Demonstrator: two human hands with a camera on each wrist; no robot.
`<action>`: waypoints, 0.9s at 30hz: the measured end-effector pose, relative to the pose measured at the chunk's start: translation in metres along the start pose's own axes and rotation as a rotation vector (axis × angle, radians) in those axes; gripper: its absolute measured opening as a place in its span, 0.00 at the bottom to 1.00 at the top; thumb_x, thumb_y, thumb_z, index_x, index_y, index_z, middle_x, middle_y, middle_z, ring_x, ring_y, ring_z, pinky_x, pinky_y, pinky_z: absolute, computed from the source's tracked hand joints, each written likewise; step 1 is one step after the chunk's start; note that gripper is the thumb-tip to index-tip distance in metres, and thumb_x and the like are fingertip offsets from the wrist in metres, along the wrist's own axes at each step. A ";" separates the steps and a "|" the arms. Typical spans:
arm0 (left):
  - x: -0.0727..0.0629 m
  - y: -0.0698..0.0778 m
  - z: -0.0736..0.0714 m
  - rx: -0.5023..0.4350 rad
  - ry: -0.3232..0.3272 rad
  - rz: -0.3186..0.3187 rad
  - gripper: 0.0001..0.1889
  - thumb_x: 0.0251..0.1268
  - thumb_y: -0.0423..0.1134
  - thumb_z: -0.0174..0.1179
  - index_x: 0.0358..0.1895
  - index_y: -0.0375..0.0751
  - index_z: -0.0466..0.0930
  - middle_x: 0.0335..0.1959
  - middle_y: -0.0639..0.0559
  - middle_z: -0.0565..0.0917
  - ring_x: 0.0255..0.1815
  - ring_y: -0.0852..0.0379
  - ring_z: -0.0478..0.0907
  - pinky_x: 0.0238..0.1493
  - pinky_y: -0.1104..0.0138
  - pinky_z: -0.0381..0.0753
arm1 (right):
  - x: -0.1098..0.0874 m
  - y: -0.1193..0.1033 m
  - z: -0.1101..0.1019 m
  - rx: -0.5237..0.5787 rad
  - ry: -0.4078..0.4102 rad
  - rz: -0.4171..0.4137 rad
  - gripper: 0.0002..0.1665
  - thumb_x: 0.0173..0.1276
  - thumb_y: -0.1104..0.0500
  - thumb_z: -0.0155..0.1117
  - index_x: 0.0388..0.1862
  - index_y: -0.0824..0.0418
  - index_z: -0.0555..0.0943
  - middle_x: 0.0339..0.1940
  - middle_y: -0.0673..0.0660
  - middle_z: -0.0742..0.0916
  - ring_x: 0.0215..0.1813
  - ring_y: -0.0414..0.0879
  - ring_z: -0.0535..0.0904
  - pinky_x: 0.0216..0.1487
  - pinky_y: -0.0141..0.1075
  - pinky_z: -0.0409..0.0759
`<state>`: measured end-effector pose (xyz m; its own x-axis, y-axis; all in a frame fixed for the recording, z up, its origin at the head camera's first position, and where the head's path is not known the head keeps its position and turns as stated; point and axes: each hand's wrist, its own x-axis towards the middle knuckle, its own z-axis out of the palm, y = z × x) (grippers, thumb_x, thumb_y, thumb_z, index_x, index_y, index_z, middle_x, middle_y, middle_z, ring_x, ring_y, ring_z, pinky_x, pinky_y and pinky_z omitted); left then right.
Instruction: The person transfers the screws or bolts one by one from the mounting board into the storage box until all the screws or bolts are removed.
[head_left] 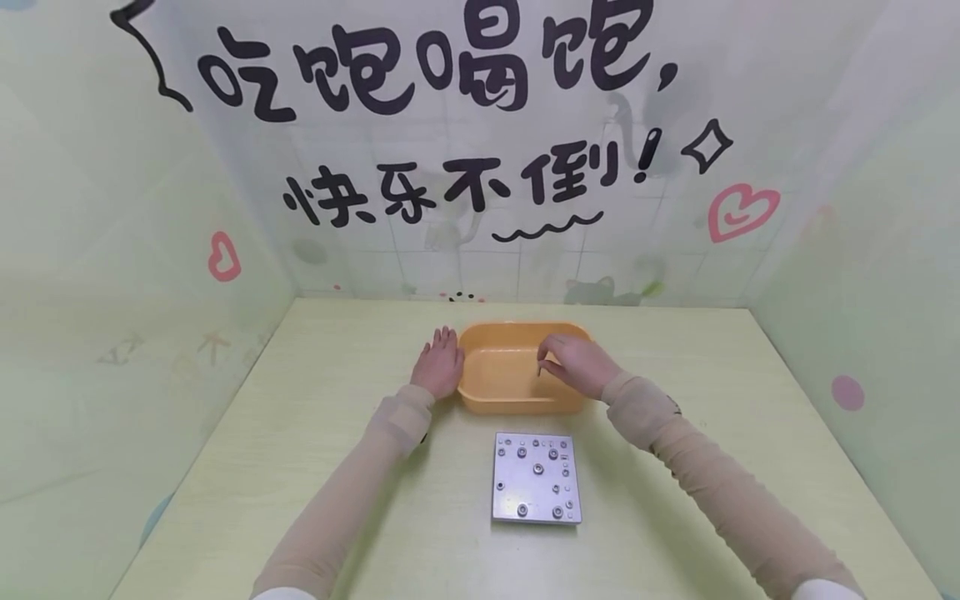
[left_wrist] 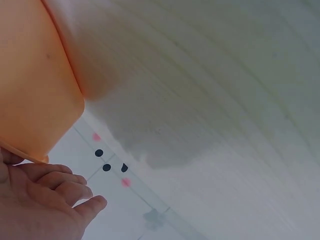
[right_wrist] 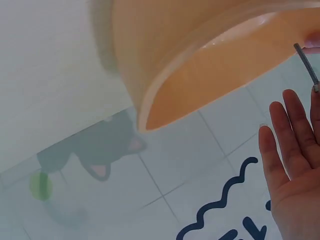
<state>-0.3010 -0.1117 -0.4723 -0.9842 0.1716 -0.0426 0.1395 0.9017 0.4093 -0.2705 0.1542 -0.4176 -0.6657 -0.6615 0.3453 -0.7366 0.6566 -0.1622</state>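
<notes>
My right hand [head_left: 583, 365] is over the right part of an orange plastic basin [head_left: 517, 407], pinching a thin metal screw [head_left: 539, 369]. In the right wrist view the threaded shank of the screw [right_wrist: 305, 62] sticks out from the fingertips, and the other fingers are extended. My left hand [head_left: 438, 364] rests against the basin's left rim with its fingers nearly straight. The left wrist view has that hand [left_wrist: 45, 200] at the rim, its thumb partly hidden behind the basin. In front of the basin lies a square metal plate [head_left: 517, 492] bearing several socket-head screws.
The basin and plate stand on a pale yellow-green table [head_left: 300, 450]. Behind it rises a white wall [head_left: 480, 271] with black lettering and small drawings. Pale green side walls [head_left: 862, 300] close in the table left and right.
</notes>
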 end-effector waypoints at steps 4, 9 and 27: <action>-0.001 0.000 0.000 0.005 -0.006 -0.002 0.30 0.81 0.44 0.30 0.77 0.27 0.47 0.79 0.35 0.49 0.81 0.41 0.43 0.80 0.48 0.45 | 0.005 0.013 0.001 -0.027 -0.008 0.017 0.04 0.67 0.63 0.66 0.37 0.63 0.80 0.36 0.58 0.87 0.42 0.52 0.84 0.44 0.44 0.84; -0.002 0.001 -0.001 -0.001 -0.002 -0.003 0.30 0.81 0.44 0.31 0.77 0.27 0.48 0.79 0.34 0.49 0.81 0.41 0.44 0.80 0.49 0.45 | 0.019 0.024 -0.003 -0.039 -0.058 0.053 0.04 0.68 0.63 0.65 0.37 0.64 0.81 0.36 0.58 0.86 0.41 0.53 0.84 0.45 0.45 0.84; -0.001 0.001 -0.001 -0.002 -0.004 -0.012 0.30 0.81 0.44 0.31 0.77 0.27 0.48 0.79 0.35 0.49 0.81 0.41 0.43 0.80 0.48 0.46 | 0.064 0.039 0.004 -0.138 -0.301 0.074 0.03 0.66 0.64 0.62 0.33 0.63 0.82 0.35 0.57 0.86 0.40 0.52 0.83 0.44 0.43 0.84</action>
<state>-0.2996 -0.1114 -0.4713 -0.9853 0.1627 -0.0514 0.1276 0.9027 0.4108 -0.3421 0.1359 -0.4052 -0.7373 -0.6740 0.0459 -0.6756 0.7360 -0.0434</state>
